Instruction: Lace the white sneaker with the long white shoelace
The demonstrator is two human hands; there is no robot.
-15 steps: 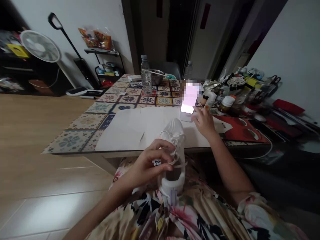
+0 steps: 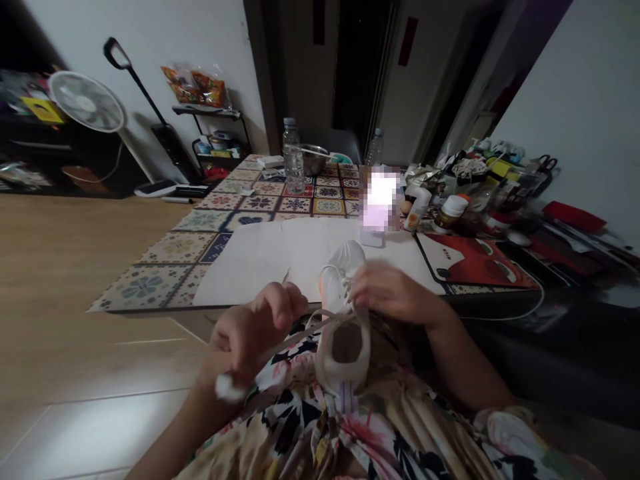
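A white shoe [image 2: 344, 377] rests on my lap, toe pointing away, its front by the table edge. My left hand [image 2: 260, 323], left of the shoe, is closed around a shoelace [image 2: 305, 332] that stretches taut from the lacing. A blurred white bit hangs below that hand; what it is I cannot make out. My right hand [image 2: 395, 293] is at the shoe's upper right side, its fingers bent together on the laces and somewhat smeared by motion. Behind the shoe, a phone [image 2: 381, 200] with a lit, partly pixelated screen stands on a light holder [image 2: 373, 239].
White paper [image 2: 265, 250] covers the near part of the patterned table [image 2: 150, 277]. Plastic bottles [image 2: 293, 160], a metal bowl [image 2: 315, 162], a red tablet-like case [image 2: 475, 260], a white-capped jar [image 2: 453, 212] and clutter stand farther back and right. A fan [image 2: 86, 101] is at far left.
My right hand has come back from the phone to the shoe's laces. My left hand has moved left and down, drawing a shoelace out from the shoe.
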